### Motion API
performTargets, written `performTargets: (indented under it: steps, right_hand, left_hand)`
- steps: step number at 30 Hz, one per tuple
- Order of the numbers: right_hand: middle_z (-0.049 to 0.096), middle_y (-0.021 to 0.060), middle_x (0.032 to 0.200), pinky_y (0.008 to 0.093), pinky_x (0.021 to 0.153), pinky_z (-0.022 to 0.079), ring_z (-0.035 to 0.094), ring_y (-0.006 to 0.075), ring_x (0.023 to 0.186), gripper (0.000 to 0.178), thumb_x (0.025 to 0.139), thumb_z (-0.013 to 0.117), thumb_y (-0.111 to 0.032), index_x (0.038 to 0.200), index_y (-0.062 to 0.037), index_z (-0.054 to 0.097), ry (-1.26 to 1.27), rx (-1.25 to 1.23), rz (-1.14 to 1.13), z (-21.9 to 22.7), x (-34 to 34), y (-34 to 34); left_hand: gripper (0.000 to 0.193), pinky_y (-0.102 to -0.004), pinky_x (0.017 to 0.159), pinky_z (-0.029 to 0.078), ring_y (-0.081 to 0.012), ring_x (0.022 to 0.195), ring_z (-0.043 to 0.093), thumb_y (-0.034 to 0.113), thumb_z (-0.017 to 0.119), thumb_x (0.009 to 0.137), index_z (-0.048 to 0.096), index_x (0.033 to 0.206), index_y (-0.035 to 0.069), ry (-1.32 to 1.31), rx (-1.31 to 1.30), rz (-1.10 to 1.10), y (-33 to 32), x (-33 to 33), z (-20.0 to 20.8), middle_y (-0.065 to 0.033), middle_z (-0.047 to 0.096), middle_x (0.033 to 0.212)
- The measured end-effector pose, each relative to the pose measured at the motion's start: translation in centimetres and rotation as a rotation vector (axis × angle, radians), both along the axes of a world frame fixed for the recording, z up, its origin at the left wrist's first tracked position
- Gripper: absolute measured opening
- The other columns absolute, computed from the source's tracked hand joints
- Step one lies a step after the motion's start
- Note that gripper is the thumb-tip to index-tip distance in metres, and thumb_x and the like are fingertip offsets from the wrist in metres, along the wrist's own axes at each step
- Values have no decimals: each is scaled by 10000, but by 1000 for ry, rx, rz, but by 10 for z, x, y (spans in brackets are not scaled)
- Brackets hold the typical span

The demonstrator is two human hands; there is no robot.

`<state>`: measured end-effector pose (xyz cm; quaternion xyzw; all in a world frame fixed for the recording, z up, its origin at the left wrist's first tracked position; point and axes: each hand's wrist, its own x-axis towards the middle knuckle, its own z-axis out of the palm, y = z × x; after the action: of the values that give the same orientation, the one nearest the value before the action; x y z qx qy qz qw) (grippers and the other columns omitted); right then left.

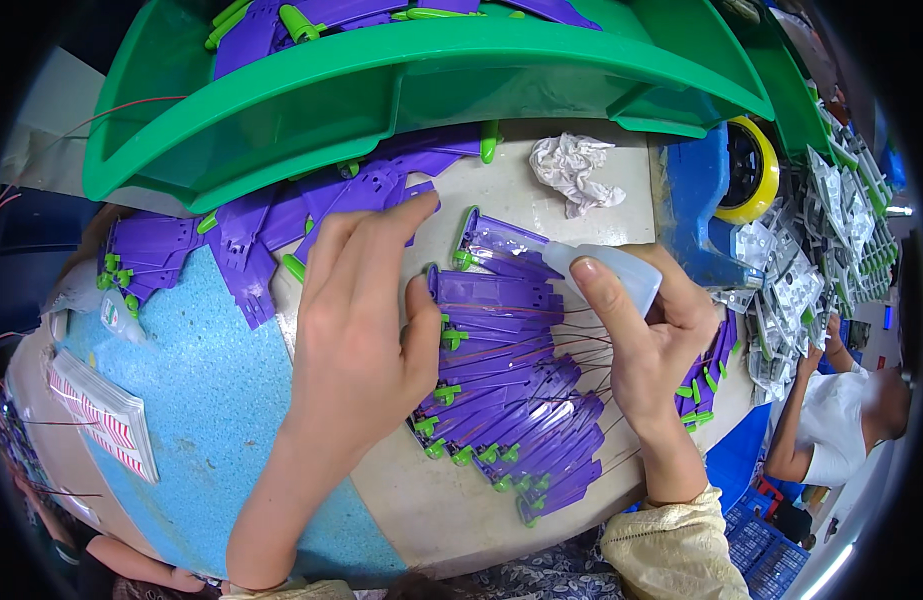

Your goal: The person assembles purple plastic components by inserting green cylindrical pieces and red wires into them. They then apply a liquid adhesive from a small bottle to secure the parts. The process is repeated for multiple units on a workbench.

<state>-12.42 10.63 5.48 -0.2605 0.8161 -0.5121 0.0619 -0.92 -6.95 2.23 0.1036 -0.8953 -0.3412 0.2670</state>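
A translucent white squeeze bottle (631, 277) is wrapped in my right hand (646, 335), its nozzle pointing left onto the topmost purple plastic part (496, 245). That part has a green piece at its left end. Below it, several purple parts with green clips and thin wires lie overlapped in a fan (511, 390). My left hand (366, 310) hovers at the fan's left side, fingers stretched and thumb apart, near the upper parts' left ends. Nothing shows in it, though its palm side is partly hidden.
A green bin (431, 60) with purple parts spans the far side. More purple parts (246, 240) lie left. Crumpled paper (576, 172), a blue tape dispenser (693, 190), silvery parts (781, 290) and a blue mat (221, 400) surround the work. A person in white (831, 420) sits at right.
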Motion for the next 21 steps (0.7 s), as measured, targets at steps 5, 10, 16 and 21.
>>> performTargets:
  steps: [5, 10, 16, 21]
  right_hand:
    - [672, 10, 702, 206, 524, 400, 545, 38, 594, 176, 872, 822, -124, 877, 30, 737, -13, 18, -16, 0, -2, 0]
    - [716, 58, 793, 238, 615, 448, 592, 71, 678, 198, 914, 769, -169, 942, 26, 753, -250, -267, -204, -2, -3, 19]
    - [733, 117, 1066, 292, 872, 508, 671, 147, 965, 355, 971, 688, -129, 1255, 73, 623, -284, -294, -156, -7, -24, 33]
    - [708, 220, 1103, 405, 940, 510, 696, 369, 1037, 350, 933, 612, 12, 1276, 8, 543, 158, -166, -196, -67, -89, -3]
  left_hand:
    - [513, -442, 953, 505, -365, 1096, 626, -103, 634, 790, 568, 1291, -17, -90, 82, -119, -5, -21, 4, -195, 663, 1179]
    - [558, -406, 966, 518, -341, 1099, 646, -86, 680, 792, 564, 1326, 24, -229, 44, -208, -10, -32, 7, -165, 667, 1221]
    - [534, -367, 887, 552, -275, 993, 653, -62, 734, 776, 595, 1286, 14, -283, 88, -269, -18, -37, 6, -129, 660, 1164]
    - [476, -333, 820, 563, -214, 867, 629, -76, 728, 760, 640, 1222, -1, -317, 138, -325, -14, -46, 18, -105, 624, 1017]
